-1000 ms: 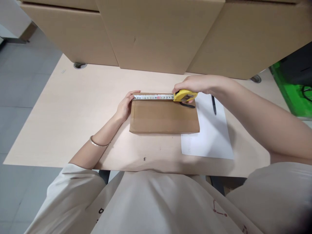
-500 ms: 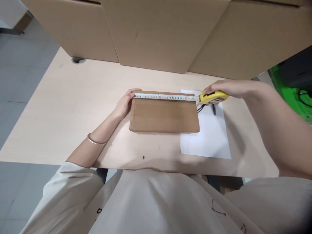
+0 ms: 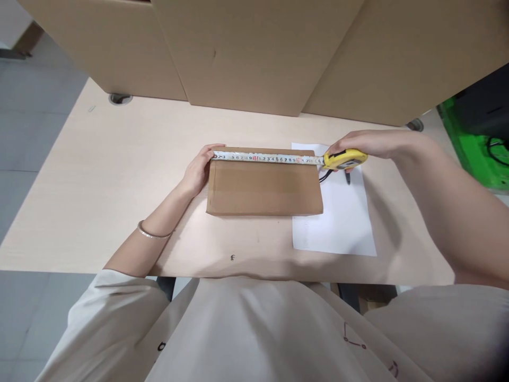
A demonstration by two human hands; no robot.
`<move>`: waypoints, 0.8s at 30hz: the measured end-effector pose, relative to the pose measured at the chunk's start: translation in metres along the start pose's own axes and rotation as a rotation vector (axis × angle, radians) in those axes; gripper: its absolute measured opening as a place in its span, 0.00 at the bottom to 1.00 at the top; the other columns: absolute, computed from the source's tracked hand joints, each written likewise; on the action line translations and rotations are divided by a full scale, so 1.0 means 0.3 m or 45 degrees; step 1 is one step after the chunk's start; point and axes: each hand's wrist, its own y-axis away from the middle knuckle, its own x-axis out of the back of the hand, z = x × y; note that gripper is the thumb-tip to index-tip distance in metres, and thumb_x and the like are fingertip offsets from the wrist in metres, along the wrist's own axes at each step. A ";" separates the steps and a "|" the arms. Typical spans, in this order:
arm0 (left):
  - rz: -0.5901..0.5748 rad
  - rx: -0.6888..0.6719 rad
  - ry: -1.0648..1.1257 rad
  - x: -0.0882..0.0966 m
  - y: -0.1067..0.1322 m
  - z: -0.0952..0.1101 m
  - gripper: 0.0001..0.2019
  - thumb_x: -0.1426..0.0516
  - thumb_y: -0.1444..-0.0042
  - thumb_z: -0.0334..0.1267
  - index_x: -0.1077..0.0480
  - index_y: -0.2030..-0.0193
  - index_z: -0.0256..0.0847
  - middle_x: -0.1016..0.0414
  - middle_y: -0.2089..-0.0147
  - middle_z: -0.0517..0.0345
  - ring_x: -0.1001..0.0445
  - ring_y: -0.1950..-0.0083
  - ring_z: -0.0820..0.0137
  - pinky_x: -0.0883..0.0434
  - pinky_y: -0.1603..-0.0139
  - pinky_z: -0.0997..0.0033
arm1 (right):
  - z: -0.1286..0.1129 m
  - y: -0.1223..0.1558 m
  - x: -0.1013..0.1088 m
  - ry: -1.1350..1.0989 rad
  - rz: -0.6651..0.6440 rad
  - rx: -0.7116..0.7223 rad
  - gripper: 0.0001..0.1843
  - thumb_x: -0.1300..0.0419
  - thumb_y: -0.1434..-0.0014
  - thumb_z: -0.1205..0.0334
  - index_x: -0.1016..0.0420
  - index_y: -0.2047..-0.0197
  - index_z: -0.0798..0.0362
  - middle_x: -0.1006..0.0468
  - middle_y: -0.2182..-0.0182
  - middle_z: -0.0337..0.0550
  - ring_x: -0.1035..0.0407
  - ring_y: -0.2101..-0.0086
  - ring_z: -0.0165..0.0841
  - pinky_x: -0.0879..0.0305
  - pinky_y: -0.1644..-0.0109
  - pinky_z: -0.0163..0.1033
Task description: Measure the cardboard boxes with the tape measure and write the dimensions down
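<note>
A small brown cardboard box (image 3: 264,188) lies on the pale wooden table (image 3: 131,154). Along the far part of its top runs the white blade of a tape measure (image 3: 344,158), drawn out of a yellow and black case. My left hand (image 3: 200,168) grips the box's left end, with the thumb pressing the blade's tip at the corner. Closed around the yellow case is my right hand (image 3: 353,142), just beyond the box's right end; a black wrist strap hangs below it. Part of the right fingers is hidden behind the case.
A white sheet of paper (image 3: 334,223) lies partly under the box's right end, with a black pen (image 3: 348,178) on it. Large cardboard boxes (image 3: 254,58) stand along the table's far edge. Something green and black (image 3: 477,138) is at the right. A cable hole (image 3: 120,99) sits at the back left.
The whole view has shifted slightly, so things sit a little further left. Both hands keep their hold, and the blade still lies across the box.
</note>
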 end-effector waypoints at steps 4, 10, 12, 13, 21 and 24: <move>0.008 0.004 -0.011 0.000 0.003 0.002 0.24 0.40 0.42 0.58 0.25 0.47 0.43 0.19 0.46 0.50 0.23 0.39 0.53 0.27 0.35 0.53 | -0.023 0.005 -0.003 0.103 -0.141 -0.211 0.17 0.37 0.31 0.58 0.14 0.69 0.57 0.15 0.67 0.50 0.27 0.73 0.31 0.36 0.67 0.37; 0.039 -0.011 -0.026 0.001 0.005 0.001 0.24 0.40 0.42 0.58 0.24 0.47 0.43 0.19 0.45 0.51 0.24 0.40 0.54 0.27 0.36 0.55 | -0.063 -0.003 -0.042 0.151 -0.162 -0.210 0.17 0.35 0.32 0.56 0.16 0.71 0.55 0.16 0.69 0.49 0.28 0.72 0.32 0.35 0.67 0.39; 0.035 -0.014 -0.031 0.002 0.003 -0.002 0.24 0.40 0.41 0.58 0.24 0.47 0.43 0.20 0.45 0.51 0.24 0.40 0.54 0.27 0.36 0.56 | -0.076 0.000 -0.052 0.191 -0.151 -0.226 0.18 0.36 0.31 0.57 0.16 0.71 0.54 0.18 0.72 0.47 0.29 0.72 0.32 0.35 0.67 0.39; 0.034 -0.013 -0.028 0.003 0.002 -0.004 0.24 0.40 0.41 0.58 0.24 0.47 0.43 0.19 0.46 0.51 0.24 0.40 0.54 0.27 0.36 0.56 | -0.083 0.003 -0.056 0.206 -0.142 -0.238 0.18 0.36 0.31 0.57 0.16 0.71 0.54 0.18 0.72 0.46 0.29 0.71 0.31 0.35 0.67 0.39; 0.053 0.013 0.003 -0.008 0.004 0.003 0.24 0.40 0.42 0.57 0.24 0.47 0.43 0.19 0.45 0.51 0.24 0.40 0.55 0.26 0.35 0.57 | -0.107 0.020 -0.050 0.229 -0.155 -0.273 0.20 0.27 0.41 0.42 0.16 0.71 0.51 0.18 0.69 0.48 0.27 0.67 0.37 0.29 0.63 0.41; 0.050 0.022 -0.002 -0.015 0.007 0.009 0.24 0.41 0.42 0.57 0.25 0.47 0.43 0.19 0.45 0.50 0.23 0.39 0.55 0.26 0.36 0.57 | -0.089 0.016 -0.040 0.255 -0.191 -0.219 0.22 0.27 0.45 0.37 0.17 0.69 0.49 0.18 0.69 0.47 0.27 0.66 0.38 0.29 0.63 0.42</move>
